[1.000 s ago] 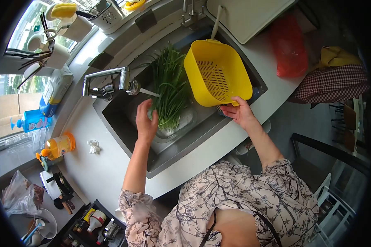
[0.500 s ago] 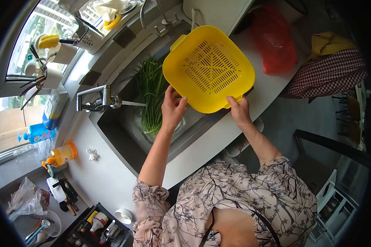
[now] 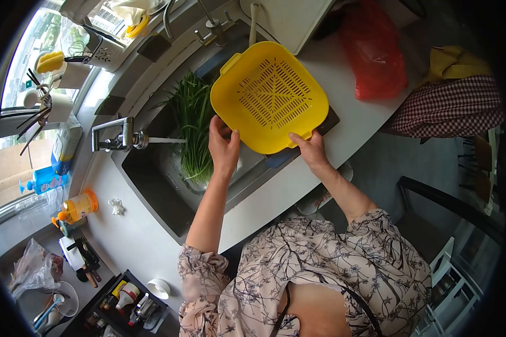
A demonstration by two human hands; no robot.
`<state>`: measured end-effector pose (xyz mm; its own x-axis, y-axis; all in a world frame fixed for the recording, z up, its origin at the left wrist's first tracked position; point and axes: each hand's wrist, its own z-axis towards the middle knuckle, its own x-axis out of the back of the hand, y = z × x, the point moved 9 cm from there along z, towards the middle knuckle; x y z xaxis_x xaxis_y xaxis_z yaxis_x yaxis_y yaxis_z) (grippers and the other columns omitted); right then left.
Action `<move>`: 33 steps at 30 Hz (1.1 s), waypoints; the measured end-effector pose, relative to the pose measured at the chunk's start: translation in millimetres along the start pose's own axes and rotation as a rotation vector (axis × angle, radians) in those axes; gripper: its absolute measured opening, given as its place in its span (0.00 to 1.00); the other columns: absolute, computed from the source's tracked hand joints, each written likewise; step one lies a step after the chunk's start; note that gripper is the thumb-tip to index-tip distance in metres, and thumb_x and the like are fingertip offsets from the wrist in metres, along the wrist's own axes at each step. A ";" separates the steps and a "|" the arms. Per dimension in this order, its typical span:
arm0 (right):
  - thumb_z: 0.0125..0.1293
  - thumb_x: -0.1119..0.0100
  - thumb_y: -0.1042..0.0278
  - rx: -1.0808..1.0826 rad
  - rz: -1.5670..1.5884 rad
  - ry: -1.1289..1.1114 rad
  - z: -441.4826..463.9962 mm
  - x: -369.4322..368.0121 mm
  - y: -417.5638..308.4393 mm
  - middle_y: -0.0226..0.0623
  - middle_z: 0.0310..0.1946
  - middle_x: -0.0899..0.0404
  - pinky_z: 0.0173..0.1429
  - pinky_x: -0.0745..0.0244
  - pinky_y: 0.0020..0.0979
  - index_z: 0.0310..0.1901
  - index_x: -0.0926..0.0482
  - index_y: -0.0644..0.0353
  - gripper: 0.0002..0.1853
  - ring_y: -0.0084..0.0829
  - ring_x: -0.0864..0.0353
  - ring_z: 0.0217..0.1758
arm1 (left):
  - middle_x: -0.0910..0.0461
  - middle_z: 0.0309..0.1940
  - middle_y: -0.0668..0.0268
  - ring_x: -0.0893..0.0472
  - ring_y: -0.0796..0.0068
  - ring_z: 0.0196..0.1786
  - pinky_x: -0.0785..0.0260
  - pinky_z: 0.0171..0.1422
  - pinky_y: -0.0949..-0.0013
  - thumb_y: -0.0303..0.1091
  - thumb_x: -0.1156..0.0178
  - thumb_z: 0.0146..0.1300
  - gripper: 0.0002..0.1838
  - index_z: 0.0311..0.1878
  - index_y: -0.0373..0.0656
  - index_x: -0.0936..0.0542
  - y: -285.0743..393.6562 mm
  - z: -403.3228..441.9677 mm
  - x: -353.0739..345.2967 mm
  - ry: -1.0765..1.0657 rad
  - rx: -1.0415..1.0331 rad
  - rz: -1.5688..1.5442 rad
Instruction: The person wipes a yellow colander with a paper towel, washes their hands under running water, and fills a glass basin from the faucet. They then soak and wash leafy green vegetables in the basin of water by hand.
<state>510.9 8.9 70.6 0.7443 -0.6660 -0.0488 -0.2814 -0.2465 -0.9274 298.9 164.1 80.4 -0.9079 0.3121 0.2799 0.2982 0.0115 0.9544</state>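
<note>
A yellow plastic colander (image 3: 264,129) with slotted holes in its base is held over the right part of the sink. My right hand (image 3: 311,151) pinches its near handle, thumb on top and fingers underneath. At the lower left edge, my left hand (image 3: 224,147) curls its fingers against the colander's side, some of them hidden behind it. Long green leafy stalks, looking like chives (image 3: 191,123), lie in the grey sink (image 3: 152,185) left of the colander. Water runs from the faucet (image 3: 121,135) onto them.
On the right of the counter lies a red plastic bag (image 3: 374,56). An orange-capped bottle (image 3: 78,206) and a blue pump bottle (image 3: 45,181) stand by the window. A black tray of bottles (image 3: 123,303) sits at the lower left; a chair (image 3: 450,205) is at the right.
The colander and both hands appear slightly further left and a little lower in view. The whole scene has also shifted left with the camera. My grip looks the same.
</note>
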 end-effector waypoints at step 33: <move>0.66 0.41 0.71 -0.079 -0.337 -0.041 -42.9 2.0 -13.9 0.37 0.36 0.18 0.51 0.28 0.24 0.58 0.31 0.66 0.21 0.22 0.21 0.46 | 0.26 0.46 0.62 0.27 0.63 0.50 0.40 0.50 0.58 0.30 0.31 0.51 0.10 0.36 0.40 0.18 -115.9 -147.6 148.7 -0.168 0.149 0.915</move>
<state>490.3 -19.2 99.3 0.8265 -0.5098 0.2386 -0.0606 -0.5020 -0.8627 85.8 68.9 26.7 -0.2513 0.3926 0.8847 0.9197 -0.1880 0.3447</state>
